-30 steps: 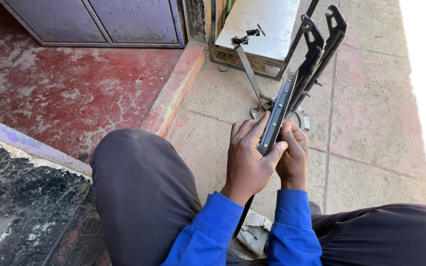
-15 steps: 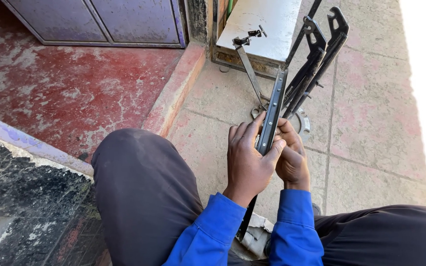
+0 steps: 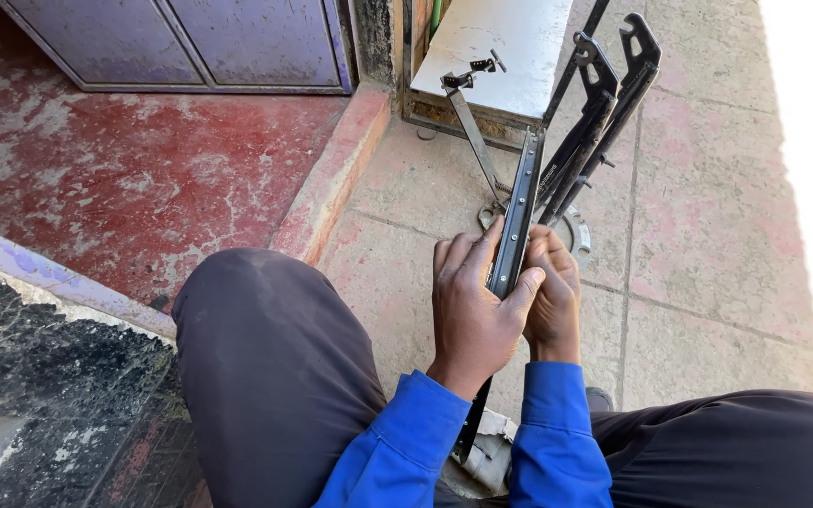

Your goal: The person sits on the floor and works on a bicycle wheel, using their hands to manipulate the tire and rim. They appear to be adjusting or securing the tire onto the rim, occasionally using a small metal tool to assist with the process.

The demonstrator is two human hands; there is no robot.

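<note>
A long dark metal bar (image 3: 520,202) with a row of small studs rises from between my knees toward the far side. My left hand (image 3: 470,310) wraps around its lower part, fingers over the left edge and thumb on the right. My right hand (image 3: 550,293) grips the same bar from the right, partly hidden behind it. Both arms wear blue sleeves. The bar's lower end runs down behind my left wrist.
Two black notched metal arms (image 3: 604,113) and a thin grey rod with a clamp (image 3: 470,122) lean on the tiled floor ahead, over a round metal ring (image 3: 580,233). A white slab (image 3: 505,47) lies beyond. A raised kerb (image 3: 331,179) borders a red floor at left.
Both hands and the bar have barely shifted; the grip stays the same and the fingers have closed slightly higher on the bar.
</note>
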